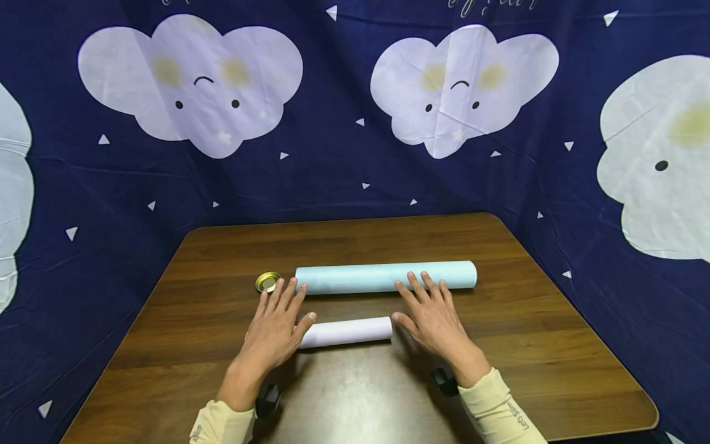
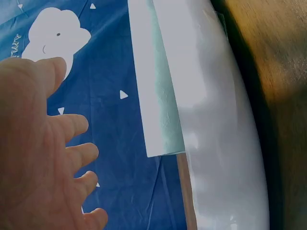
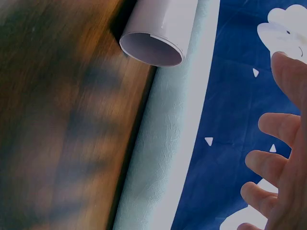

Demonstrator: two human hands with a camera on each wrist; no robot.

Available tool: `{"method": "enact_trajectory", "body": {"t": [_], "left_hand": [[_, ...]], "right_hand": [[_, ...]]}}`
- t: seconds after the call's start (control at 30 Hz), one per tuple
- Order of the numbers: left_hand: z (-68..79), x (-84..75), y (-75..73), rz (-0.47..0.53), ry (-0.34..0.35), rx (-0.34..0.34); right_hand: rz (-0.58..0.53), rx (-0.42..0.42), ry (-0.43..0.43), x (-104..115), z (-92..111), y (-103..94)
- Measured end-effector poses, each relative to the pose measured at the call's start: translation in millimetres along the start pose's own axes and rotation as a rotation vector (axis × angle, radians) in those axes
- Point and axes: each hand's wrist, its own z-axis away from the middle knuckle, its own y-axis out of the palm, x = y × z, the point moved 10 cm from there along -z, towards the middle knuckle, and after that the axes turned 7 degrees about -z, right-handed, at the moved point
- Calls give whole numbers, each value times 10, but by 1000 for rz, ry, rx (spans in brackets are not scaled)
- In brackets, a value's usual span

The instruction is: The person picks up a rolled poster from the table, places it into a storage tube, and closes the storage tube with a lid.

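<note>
A pale blue roll (image 1: 355, 279) with a finely creased surface lies across the table. Nearer the person is a shorter white rolled sheet (image 1: 349, 332), whose hollow end (image 3: 153, 48) faces the right wrist camera. My left hand (image 1: 274, 327) is spread over the white roll's left part, hiding that end in the head view; its fingers are nearly straight and hold nothing. Spread likewise, my right hand (image 1: 435, 317) is just right of the white roll, its fingertips overlapping the blue roll in the head view. It holds nothing either.
A small gold-coloured ring-shaped thing (image 1: 269, 282) lies by the blue roll's left end, just beyond the left fingertips. The brown wooden table (image 1: 527, 357) has rounded corners. Dark blue cloth (image 1: 327, 179) printed with white clouds hangs behind it and at the sides.
</note>
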Motion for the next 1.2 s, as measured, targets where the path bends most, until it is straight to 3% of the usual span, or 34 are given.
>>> {"method": "enact_trajectory", "body": {"t": [0.6, 1.0, 1.2], "left_hand": [[33, 137, 6, -3, -34, 44], [55, 175, -20, -23, -15, 15], [78, 184, 6, -45, -8, 41]], "right_hand": [[20, -4, -5, -99, -52, -42], [-6, 76, 76, -306, -124, -15], [10, 82, 95, -425, -154, 1]]}}
